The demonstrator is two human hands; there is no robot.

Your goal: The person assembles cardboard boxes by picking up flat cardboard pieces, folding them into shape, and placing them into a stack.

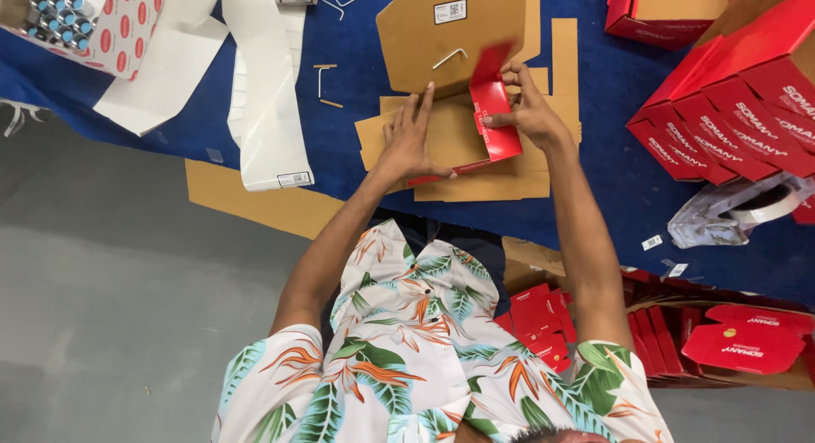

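I look down on two bare hands working at a blue tabletop (620, 154), seen over a leaf-print shirt (407, 358). One flat red carton blank (486, 120), brown on its inner face, lies near the middle of the tabletop on a small stack of brown cardboard sheets (475, 176). The left hand (409, 137) lies flat and spread, fingers extended, pressing the blank's brown panel down. The right hand (531, 108) curls narrowly around a red flap, pinching it and tilting it upright along a fold. Both forearms reach forward, elbows bent, the right arm stretched farther out.

One larger brown cardboard piece (450, 31) with a small label sits just beyond the hands. Two long white paper strips (263, 95) trail across the left part of the tabletop. One open box of small capped bottles (76, 19) sits at the far left corner; I cannot count the bottles. At the right, folded red boxes (730, 112) stand in a stack, too overlapped for an exact count, with one roll of tape in a clear wrapper (747, 207) near them. More flat red blanks (679, 333) lie in a low pile by the right elbow, over the grey floor (127, 307).
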